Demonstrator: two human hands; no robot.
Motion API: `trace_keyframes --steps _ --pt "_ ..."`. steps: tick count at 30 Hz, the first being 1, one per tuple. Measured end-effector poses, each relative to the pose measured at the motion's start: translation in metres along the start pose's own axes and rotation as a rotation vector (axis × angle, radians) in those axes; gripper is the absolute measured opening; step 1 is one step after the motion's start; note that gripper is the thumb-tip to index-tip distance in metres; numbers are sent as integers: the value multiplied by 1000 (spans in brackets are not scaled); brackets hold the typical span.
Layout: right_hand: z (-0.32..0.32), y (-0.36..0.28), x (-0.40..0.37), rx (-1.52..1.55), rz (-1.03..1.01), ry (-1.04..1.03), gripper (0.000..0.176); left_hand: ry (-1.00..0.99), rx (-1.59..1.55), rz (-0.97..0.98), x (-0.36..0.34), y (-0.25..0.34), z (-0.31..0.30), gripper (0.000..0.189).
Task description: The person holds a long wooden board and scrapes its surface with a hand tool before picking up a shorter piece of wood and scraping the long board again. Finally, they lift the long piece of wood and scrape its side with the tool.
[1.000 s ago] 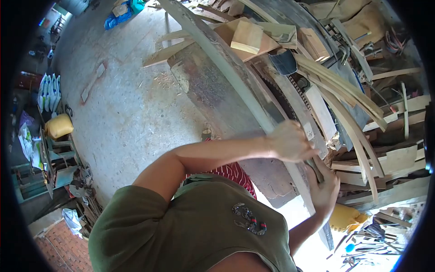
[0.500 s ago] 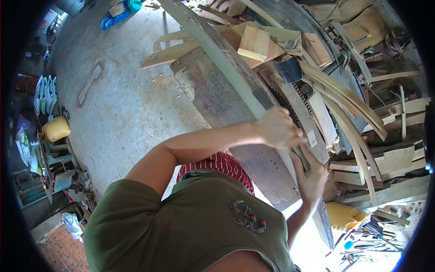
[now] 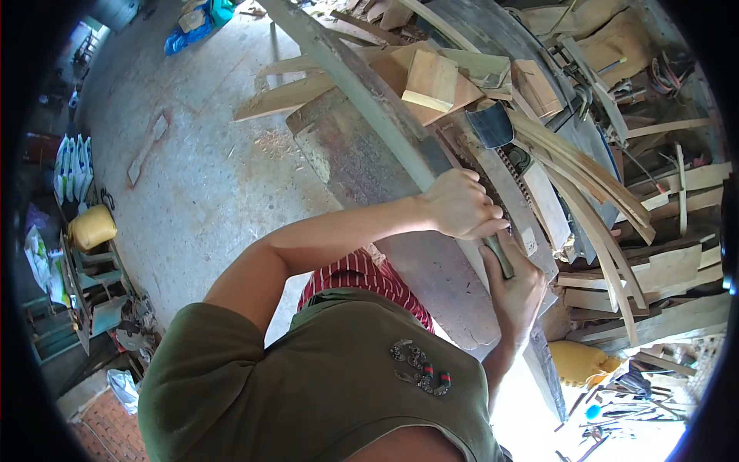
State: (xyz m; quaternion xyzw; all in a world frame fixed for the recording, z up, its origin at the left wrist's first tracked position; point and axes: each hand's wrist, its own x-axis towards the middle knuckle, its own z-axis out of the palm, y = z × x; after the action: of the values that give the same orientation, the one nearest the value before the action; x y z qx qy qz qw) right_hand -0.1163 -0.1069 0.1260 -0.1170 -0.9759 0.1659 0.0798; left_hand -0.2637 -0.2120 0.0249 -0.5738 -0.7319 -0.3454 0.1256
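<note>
A long, pale timber beam lies slanting across the bench block, running from the top of the view down to my hands. On it rests a narrow tool, seemingly a hand plane, whose dark front end shows ahead of my fingers. My left hand is closed over its middle, knuckles up. Close behind, my right hand wraps its rear end, the thumb along the side and the greyish butt showing between thumb and fingers. The hands nearly meet, and their fingers hide most of the tool.
Beyond the beam are wooden blocks, a dark curved cover by a chain, and long bent strips. Scrap boards crowd the right. A mottled slab stands under the beam. A yellow container is at left.
Both hands and the tool have slid a short way forward along the beam, up and left in the view. The grip is unchanged.
</note>
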Motion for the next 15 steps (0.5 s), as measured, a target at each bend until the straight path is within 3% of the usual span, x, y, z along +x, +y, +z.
trace_keyframes --steps 2,3,4,7,8,10,11,12,14,15 --pt "3 4 -4 19 -22 47 37 -18 80 39 0 -7 -3 41" --pt "3 4 -10 42 49 30 38 -243 85 -3 6 -1 -11 41" --pt "2 6 -14 62 112 13 39 -241 92 6 9 4 -3 41" --pt "-5 22 -19 88 50 24 39 34 20 45 10 20 12 44" --pt "2 22 -17 88 48 21 39 35 20 43 7 14 10 44" --pt "14 12 -7 114 78 18 39 -76 85 27 2 -4 -1 43" --pt "21 5 0 81 20 26 39 -259 65 -20 -1 -17 -10 41" --pt "28 -2 6 82 26 25 39 -263 61 -19 -6 -28 -12 41" --pt "38 -14 14 40 -19 31 39 121 96 110 -14 -45 -11 44" --pt "36 -13 12 37 -3 20 38 50 110 92 -14 -42 -13 43"
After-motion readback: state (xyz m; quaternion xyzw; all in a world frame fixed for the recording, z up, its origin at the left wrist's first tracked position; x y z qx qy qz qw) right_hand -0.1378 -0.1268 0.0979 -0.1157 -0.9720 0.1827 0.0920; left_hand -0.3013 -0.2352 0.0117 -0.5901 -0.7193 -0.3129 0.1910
